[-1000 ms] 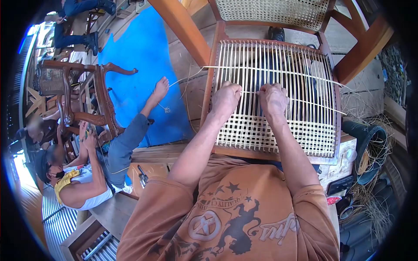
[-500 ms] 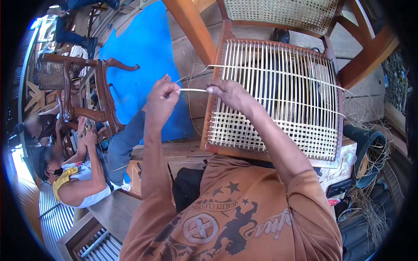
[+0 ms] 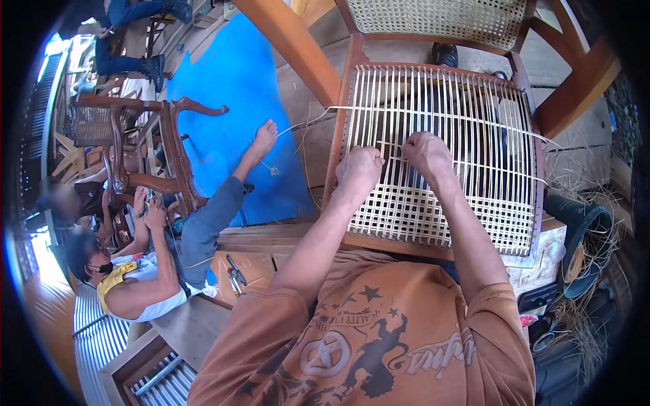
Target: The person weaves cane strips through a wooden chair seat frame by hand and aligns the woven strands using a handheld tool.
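A wooden chair seat (image 3: 347, 115) lies before me, strung with pale cane strands (image 3: 467, 91) running lengthwise. Close crosswise weaving (image 3: 433, 220) fills the side nearest me, and two looser cross strands lie farther out. My left hand (image 3: 360, 169) is closed over the left part of the strands, its knuckles up. Close by on the right, my right hand (image 3: 428, 155) is closed as well, over the middle of the seat. Both seem to grip the nearer cross strand of cane, which comes out to the right of my right hand; the fingertips are largely hidden.
A caned chair back (image 3: 437, 24) rises beyond the seat. Left are a blue sheet (image 3: 223, 88), a carved chair (image 3: 172, 149) and a seated co-worker (image 3: 145, 291). Pliers-like tools (image 3: 235, 276) lie on a wooden surface. A dark bucket (image 3: 575, 223) with loose cane stands right.
Both hands have moved right, from beside the seat's left edge to over its strands. The cane strand stretched between them earlier is now mostly hidden. The view has shifted slightly.
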Motion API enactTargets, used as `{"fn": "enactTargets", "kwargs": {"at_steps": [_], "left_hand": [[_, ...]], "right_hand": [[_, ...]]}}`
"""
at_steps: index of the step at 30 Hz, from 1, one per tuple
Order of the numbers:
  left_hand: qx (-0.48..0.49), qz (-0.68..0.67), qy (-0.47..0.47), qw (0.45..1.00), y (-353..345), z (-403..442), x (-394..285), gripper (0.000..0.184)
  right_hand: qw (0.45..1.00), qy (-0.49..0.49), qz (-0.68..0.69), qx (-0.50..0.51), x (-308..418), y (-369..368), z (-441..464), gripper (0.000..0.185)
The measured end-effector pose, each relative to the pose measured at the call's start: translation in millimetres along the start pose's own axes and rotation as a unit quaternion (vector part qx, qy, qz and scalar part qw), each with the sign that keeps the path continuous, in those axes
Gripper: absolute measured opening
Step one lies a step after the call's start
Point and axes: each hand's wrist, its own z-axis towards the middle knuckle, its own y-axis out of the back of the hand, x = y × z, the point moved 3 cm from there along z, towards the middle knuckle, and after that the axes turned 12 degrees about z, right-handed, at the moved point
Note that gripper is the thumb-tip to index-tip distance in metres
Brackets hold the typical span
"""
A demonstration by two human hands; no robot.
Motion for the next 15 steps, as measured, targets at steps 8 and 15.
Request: {"fn": "enactTargets", "kwargs": {"at_steps": [8,15], "left_hand": [[0.111,-0.103,0.062,0.987,3.8,13.5,8.7,0.012],[0.027,-0.077,-0.007,0.997,0.9,7.9,10.2,0.016]], "right_hand": [[0.999,-0.01,0.032,0.025,1.6,5.6,-3.8,0.019],[0.989,0.128,-0.055,-0.047,-10.4,-18.3,2.9,0.018]]}}
